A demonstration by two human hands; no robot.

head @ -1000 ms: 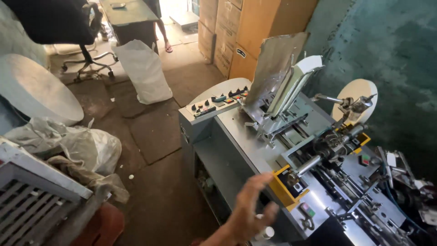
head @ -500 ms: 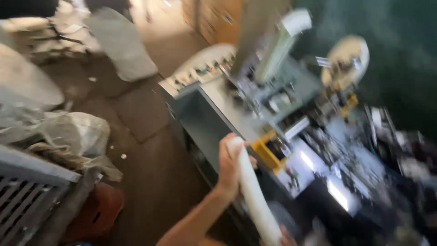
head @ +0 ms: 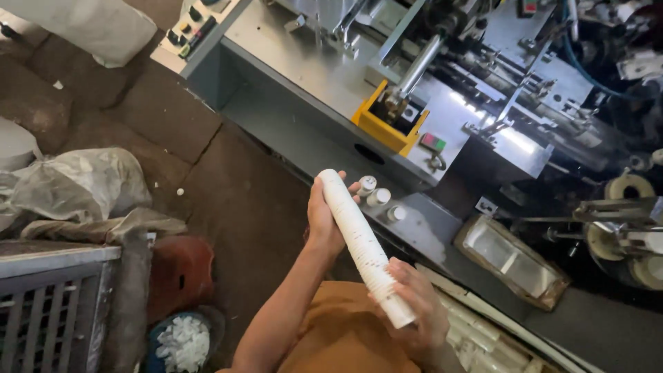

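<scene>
Now: stack of paper cups slants in the air beside the machine | left hand wraps the top end, right hand cups the bottom | keep both grips firm; hold it straight so nothing buckles.

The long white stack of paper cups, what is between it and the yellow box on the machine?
In the head view, small white-capped bottles stand on the grey machine ledge between the long white stack of paper cups and the yellow box.
</scene>
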